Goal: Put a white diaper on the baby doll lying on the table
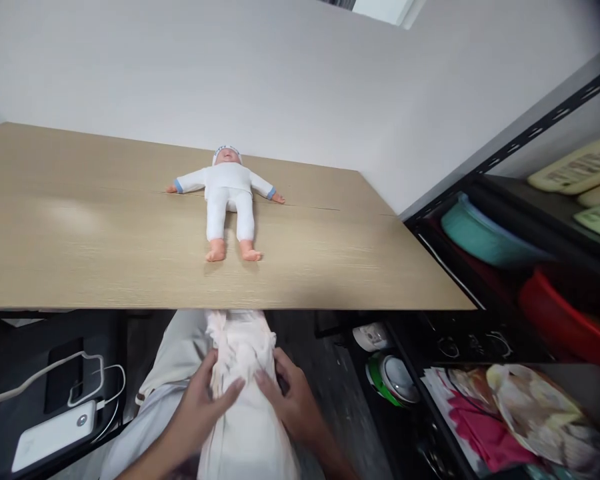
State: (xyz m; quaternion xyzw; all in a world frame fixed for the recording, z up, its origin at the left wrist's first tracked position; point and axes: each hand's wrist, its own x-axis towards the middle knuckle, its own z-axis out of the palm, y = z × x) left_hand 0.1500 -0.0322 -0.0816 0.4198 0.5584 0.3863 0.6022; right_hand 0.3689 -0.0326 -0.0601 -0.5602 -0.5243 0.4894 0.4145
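From where I stood, both hands were on the cloth [250, 420], a pale, frilled piece that lay over the lap [180, 353], just this side of the tabletop [105, 260]. The left hand [203, 400] pinched one side and the right hand [295, 400] the other, thumbs on top and the remaining fingers [209, 365] curled at the edges, perhaps so that it lay evenly spread between them. What those fingers did underneath I could not tell. The doll [229, 183] lay on its back ahead of the fingers, well apart from them, arms flung wide and feet toward them; set out like that, it seemed unlikely to roll, and it left both hands free for the cloth.

The tabletop was wood-coloured, with a thin crease near the doll's arms. A plain wall [180, 73] rose beyond. Left of the fingers, below the tabletop, a power bank [55, 437] rested by a cable [10, 392]. To their right stood a black shelf [510, 193] with a teal bowl [490, 233] and a red bowl [565, 313], fabrics [485, 427] heaped lower down.
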